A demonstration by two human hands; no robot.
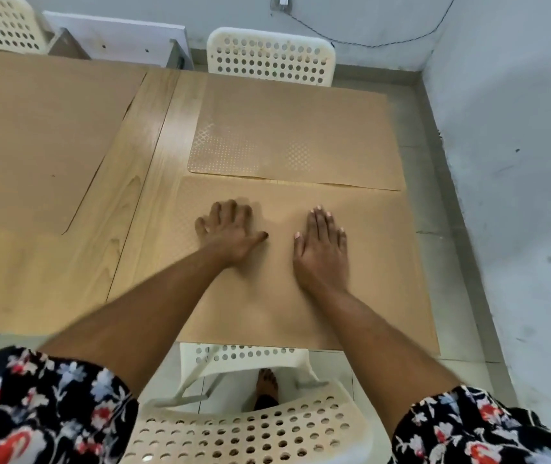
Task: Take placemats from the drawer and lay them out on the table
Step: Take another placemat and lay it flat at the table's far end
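Hands flat — unmarked placemat (300, 306)

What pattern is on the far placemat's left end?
A fine diamond lattice of pale dots on tan, clearest at the far placemat near-left corner, head view.

Left hand (225, 229) and right hand (322, 244) pressed flat on near placemat (367, 279) — another placemat (300, 135) just beyond, on wooden worktop (153, 155).
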